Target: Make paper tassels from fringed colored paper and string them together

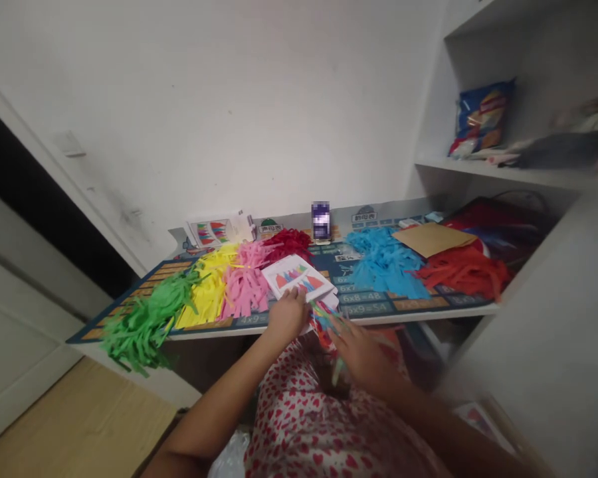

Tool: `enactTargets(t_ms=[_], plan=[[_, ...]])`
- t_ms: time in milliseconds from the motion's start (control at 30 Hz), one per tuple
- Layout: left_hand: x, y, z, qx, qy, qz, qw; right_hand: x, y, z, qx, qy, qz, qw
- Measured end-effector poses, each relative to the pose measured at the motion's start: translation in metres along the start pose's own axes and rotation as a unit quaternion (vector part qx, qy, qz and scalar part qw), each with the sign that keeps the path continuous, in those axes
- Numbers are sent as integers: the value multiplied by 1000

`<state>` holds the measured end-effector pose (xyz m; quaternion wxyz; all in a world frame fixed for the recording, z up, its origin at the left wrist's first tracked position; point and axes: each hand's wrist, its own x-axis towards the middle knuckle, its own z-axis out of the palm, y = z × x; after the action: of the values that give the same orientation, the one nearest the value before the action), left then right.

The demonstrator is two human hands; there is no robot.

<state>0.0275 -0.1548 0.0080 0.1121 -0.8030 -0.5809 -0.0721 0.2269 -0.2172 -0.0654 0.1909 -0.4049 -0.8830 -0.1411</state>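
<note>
My left hand grips the lower edge of a white printed sheet showing coloured triangles. My right hand, slightly blurred, closes on a small bundle of multicoloured paper strips, just right of the sheet. A green strip hangs below those fingers. Loose crepe-like paper strips lie in piles across the desk: green, yellow, pink, dark red, blue and orange-red. The pink pile is nearest my left hand.
A printed multiplication desk mat covers the desk. A blurred phone on a stand and a second printed sheet stand at the back. A kraft envelope lies on the strips at right, below a shelf holding a snack bag.
</note>
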Motion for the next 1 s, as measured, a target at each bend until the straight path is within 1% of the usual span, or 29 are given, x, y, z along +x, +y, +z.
enactTargets(t_ms=[133,200,267,367,467,533,600,733,800,900,1000], plan=[[1,4,-1,15,-8,-6,1000,28,-18,-32,-16,-95,78,992],[0,4,-4,22,-11,-8,1000,39,-24,-48,-15,-144,84,986],[-1,3,-6,27,-13,-9,1000,44,-24,-60,-10,-172,79,982],[-2,5,-5,32,-16,-7,999,48,-15,-73,9,-175,78,981],[-2,6,-3,30,-18,-9,999,56,-6,-81,33,-143,87,985],[-1,6,-4,27,-18,-10,999,63,-7,-79,42,-108,111,987],[-1,5,-6,23,-15,-10,1000,67,-14,-70,38,-90,137,986],[0,5,-8,18,-9,-15,1000,68,-34,-46,24,-92,145,985],[-1,5,-9,18,-13,-13,1000,70,-37,-39,25,-81,148,985],[0,5,-11,22,-17,-17,999,79,-29,-36,36,-50,154,986],[-1,3,-14,25,-20,-20,999,88,-10,-30,71,-39,139,987]])
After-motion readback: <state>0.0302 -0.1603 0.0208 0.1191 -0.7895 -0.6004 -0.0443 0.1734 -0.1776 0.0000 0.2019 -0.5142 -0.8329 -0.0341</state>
